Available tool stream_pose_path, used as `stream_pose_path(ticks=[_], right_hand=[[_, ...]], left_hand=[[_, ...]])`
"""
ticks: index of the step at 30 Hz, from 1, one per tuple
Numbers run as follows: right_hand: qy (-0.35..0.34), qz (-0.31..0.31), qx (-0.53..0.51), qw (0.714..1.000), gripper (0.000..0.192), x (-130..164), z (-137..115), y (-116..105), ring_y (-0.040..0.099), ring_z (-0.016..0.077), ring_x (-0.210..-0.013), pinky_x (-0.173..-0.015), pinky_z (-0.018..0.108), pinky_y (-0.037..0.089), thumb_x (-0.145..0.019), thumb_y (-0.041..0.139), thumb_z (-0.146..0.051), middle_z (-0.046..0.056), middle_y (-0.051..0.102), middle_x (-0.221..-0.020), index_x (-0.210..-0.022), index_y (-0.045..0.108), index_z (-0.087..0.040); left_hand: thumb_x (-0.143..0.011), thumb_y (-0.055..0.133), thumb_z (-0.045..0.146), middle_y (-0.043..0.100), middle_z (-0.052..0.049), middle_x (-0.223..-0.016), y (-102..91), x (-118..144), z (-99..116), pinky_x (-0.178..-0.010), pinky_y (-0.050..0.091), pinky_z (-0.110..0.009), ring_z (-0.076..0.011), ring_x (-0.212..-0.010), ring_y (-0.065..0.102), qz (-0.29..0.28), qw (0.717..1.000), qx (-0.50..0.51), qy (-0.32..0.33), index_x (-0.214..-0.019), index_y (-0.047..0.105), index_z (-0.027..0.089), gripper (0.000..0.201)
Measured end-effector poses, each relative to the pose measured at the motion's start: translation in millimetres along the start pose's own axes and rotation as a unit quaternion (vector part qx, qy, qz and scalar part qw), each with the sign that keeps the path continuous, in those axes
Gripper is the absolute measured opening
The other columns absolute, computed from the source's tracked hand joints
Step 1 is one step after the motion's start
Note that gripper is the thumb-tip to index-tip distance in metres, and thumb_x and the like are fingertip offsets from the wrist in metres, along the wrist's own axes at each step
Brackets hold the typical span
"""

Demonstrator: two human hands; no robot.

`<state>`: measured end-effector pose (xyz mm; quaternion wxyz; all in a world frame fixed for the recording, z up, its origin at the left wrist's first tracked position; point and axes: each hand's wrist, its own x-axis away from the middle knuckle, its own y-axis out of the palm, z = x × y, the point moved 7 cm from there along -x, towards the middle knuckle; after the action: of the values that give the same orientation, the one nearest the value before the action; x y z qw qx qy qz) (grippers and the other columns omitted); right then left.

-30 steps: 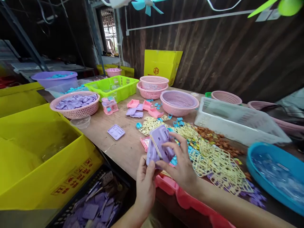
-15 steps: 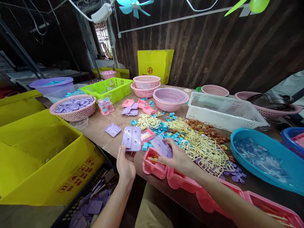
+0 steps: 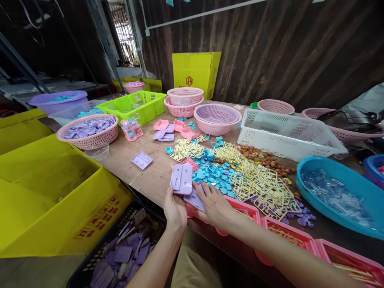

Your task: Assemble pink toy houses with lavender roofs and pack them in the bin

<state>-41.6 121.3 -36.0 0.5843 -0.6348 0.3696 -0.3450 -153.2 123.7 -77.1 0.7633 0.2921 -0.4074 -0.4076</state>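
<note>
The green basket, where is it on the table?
The green basket stands at the far left of the table, between the pink basket of purple pieces and the stacked pink baskets.

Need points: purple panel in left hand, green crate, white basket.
purple panel (image 3: 181, 179), head view, middle of its flat face, held by the left hand (image 3: 175, 208).
green crate (image 3: 156, 107), head view, near side wall.
white basket (image 3: 279, 142), head view, front wall.

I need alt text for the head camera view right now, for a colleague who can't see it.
The left hand holds up a purple plastic panel while the right hand presses a second purple panel onto a pink tray, at a wooden table strewn with blue pieces and cream sprues.
</note>
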Motion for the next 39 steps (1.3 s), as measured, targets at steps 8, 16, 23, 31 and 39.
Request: stream_pose_path(ticks=[8,16,23,31,39], right_hand=[[-0.004,-0.054,-0.011,0.998,0.084,-3,-2,-6,0.045,0.0390,-0.115,-0.092,0.055,0.037,-0.074,0.063,-0.046,0.023,0.043,-0.132,-0.141,0.028,-0.010],[-0.158,0.090,-0.093,0.979,0.090,16,13,-95,0.012,0.0263,-0.138,-0.109,0.046,0.022,-0.072,0.070,-0.026,0.011,0.013,-0.151,-0.145,0.016,-0.024],[-0.064,0.126,-0.033,0.989,0.069,66,48,-84,0.045,0.0286,-0.113,-0.094,0.048,0.039,-0.078,0.062,-0.031,0.014,0.049,-0.123,-0.139,0.033,-0.019],[0.079,0.047,-0.081,0.992,0.092,90,79,-7,0.050,0.0314,-0.106,-0.088,0.047,0.043,-0.062,0.074,-0.052,0.017,0.050,-0.119,-0.139,0.035,-0.018],[0.061,0.075,-0.018,0.995,0.090,80,58,-11,0.049,0.0330,-0.103,-0.083,0.049,0.042,-0.064,0.070,-0.058,0.018,0.053,-0.116,-0.137,0.038,-0.019]], left_hand=[[-0.076,0.056,0.021,0.067,-0.001,-0.078,3.8,-1,5,-0.079,0.046,-0.025,-0.0130,-0.079,0.063,-0.068,0.997,-0.031,0.008,-0.073,0.060,0.016,0.007],[-0.071,0.070,0.036,0.053,0.005,-0.062,38.9,29,38,-0.055,0.038,-0.015,-0.0071,-0.057,0.047,-0.216,0.941,-0.239,0.106,-0.068,0.060,0.015,0.024],[-0.070,0.069,0.040,0.066,-0.010,-0.097,83.0,59,-17,-0.080,0.046,-0.034,-0.0255,-0.091,0.061,-0.412,0.822,-0.391,-0.047,-0.101,0.063,0.017,0.039],[-0.043,0.082,0.020,0.048,-0.019,-0.134,79.9,62,-59,-0.109,0.003,-0.054,-0.0330,-0.123,0.046,-0.567,0.536,-0.600,0.179,-0.127,0.045,0.021,0.092],[-0.039,0.078,0.012,0.050,-0.014,-0.133,78.5,50,-58,-0.110,-0.001,-0.050,-0.0304,-0.124,0.045,-0.544,0.542,-0.625,0.141,-0.130,0.042,0.022,0.098]])
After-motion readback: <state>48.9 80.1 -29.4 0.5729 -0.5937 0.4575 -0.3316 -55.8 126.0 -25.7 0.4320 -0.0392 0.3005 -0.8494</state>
